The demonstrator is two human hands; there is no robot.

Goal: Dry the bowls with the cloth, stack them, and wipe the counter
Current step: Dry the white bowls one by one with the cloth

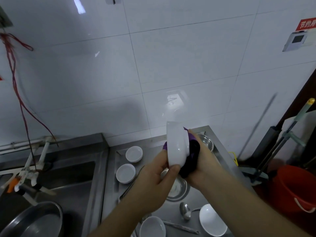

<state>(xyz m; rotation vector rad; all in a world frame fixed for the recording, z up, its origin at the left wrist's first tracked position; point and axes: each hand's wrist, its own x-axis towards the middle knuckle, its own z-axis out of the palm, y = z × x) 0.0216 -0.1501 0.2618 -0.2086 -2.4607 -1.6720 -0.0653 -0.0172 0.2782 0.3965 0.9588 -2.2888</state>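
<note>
I hold a white bowl (177, 145) on edge above the steel counter (111, 183). My left hand (153, 182) grips its lower rim, thumb on the near side. My right hand (203, 165) presses a purple and black cloth (192, 156) against the bowl's underside, fingers curled round the cloth. Two small white dishes (134, 153) (126, 173) sit on the counter to the left. Two white bowls (152, 227) (212, 219) lie near the front edge. Two steel bowls (206, 141) (177, 189) rest under and behind my hands.
A steel sink (68, 183) with a tap (29, 175) lies at left, a large metal pan (37, 221) at bottom left. A metal spoon (185, 211) lies between the front bowls. An orange bucket (295, 187) and mop handles (287, 137) stand right of the counter.
</note>
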